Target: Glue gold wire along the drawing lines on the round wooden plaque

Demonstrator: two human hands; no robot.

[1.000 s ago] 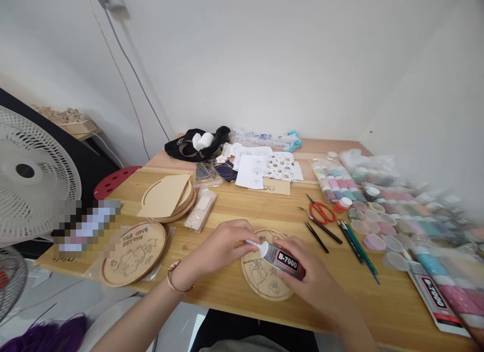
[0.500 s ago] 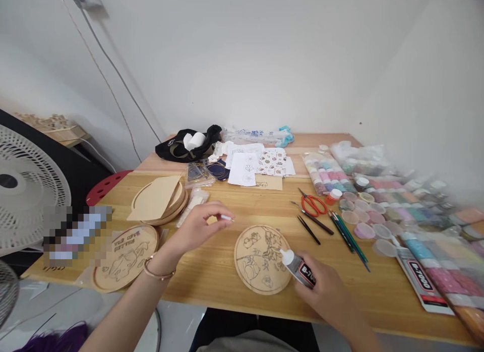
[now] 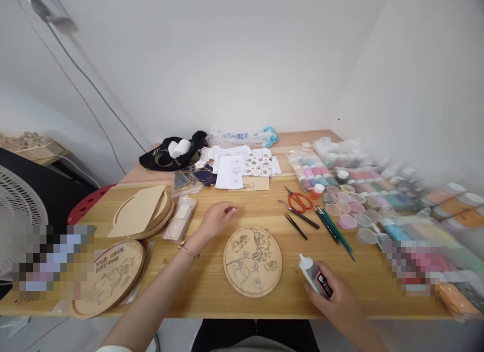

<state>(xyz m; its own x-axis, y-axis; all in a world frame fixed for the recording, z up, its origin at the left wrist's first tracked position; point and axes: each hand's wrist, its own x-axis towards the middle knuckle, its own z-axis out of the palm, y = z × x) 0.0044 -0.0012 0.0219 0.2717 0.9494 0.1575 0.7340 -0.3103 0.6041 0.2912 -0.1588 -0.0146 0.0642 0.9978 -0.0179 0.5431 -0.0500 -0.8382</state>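
My right hand is wrapped round a grey and black glue tube marked B-7. Its white nozzle is uncapped and points up and left, over bare wood to the right of the round wooden board. That board lies flat on the table, covered with dark outline drawings of plants and figures. Beyond its upper left edge, my left hand is closed in a pinch. Its fingertips hold a small white piece, mostly hidden now, that looks like the tube's cap.
Tweezers, red-handled scissors and pencils lie right of the board. Small plastic cups and bagged bottles crowd the right side. At left are stacked round boards and another drawn board. Papers lie behind.
My right hand has drawn the glue tube rightward, so its nozzle is off the round board. My left hand keeps its pinch. The view has shifted somewhat to the right.
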